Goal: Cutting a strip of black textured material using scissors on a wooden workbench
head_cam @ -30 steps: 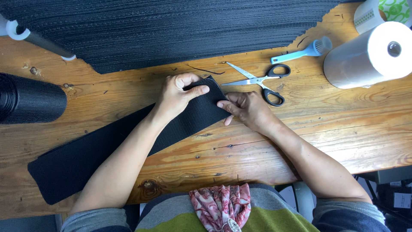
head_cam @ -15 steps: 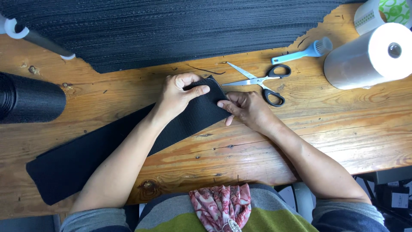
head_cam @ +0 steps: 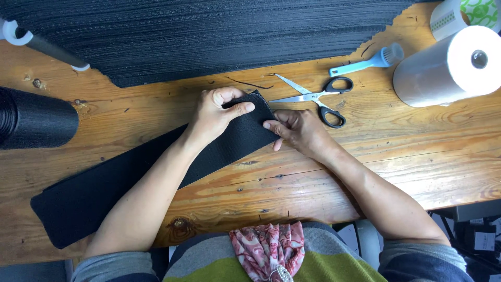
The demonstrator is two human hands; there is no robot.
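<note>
A long strip of black mesh fabric (head_cam: 104, 188) lies diagonally across the wooden table (head_cam: 365, 172). My left hand (head_cam: 219, 112) pinches the strip's upper right end, thumb on top and fingers curled over the far edge. My right hand (head_cam: 300, 130) holds the same end at its right corner, fingertips touching the fabric's edge. Both forearms reach in from the bottom of the view.
Black-handled scissors (head_cam: 318, 96) lie open just beyond my right hand. A light blue brush (head_cam: 365, 63) and a clear film roll (head_cam: 449, 65) sit at the far right. A large black fabric sheet (head_cam: 209, 36) covers the table's far side; a black roll (head_cam: 34, 117) lies left.
</note>
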